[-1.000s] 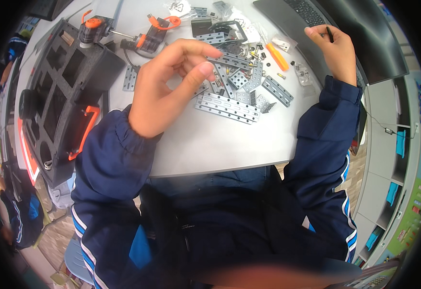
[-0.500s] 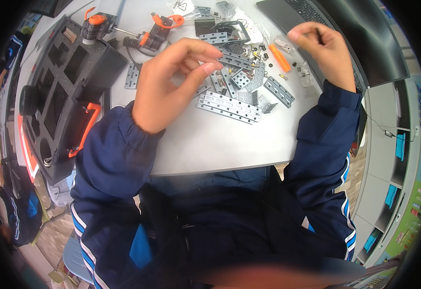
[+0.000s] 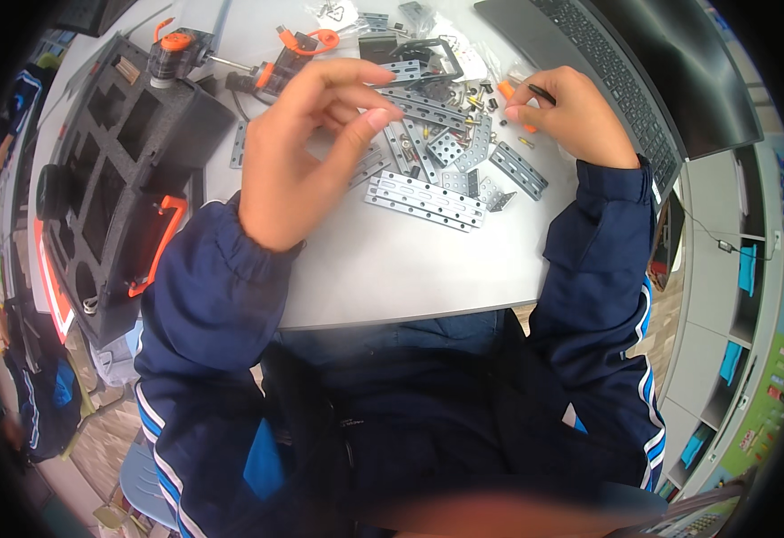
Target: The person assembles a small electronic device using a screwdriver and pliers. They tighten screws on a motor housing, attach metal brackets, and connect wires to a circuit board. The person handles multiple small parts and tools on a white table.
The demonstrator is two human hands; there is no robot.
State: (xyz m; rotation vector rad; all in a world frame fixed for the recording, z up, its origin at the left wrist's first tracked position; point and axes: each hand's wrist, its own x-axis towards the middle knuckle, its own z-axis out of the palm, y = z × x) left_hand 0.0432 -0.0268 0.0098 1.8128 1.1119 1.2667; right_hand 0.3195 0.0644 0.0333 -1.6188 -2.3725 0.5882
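Since the earlier frames the right hand [image 3: 571, 117] has come down from the keyboard edge toward the parts pile, and now sits at upper right of the frame with fingers curled narrow around a thin dark tool [image 3: 541, 91]; just below its fingertips lies an orange-handled piece [image 3: 510, 94] among small loose screws. The left hand [image 3: 311, 152] has barely shifted: it hovers upper centre, thumb and forefinger pinched close, the other fingers fanned above; whether anything tiny sits in that pinch cannot be told. Beneath and between the two hands lies the scatter of perforated metal strips [image 3: 428, 199] on the white table [image 3: 392, 278], the longest strip nearest the table's front. A black foam-lined case [image 3: 114, 170] with orange latches fills the left of the frame; a laptop [image 3: 625, 72] fills the upper right. Judgement: with tool hand now at the pile, the work has moved from fetching to fitting.
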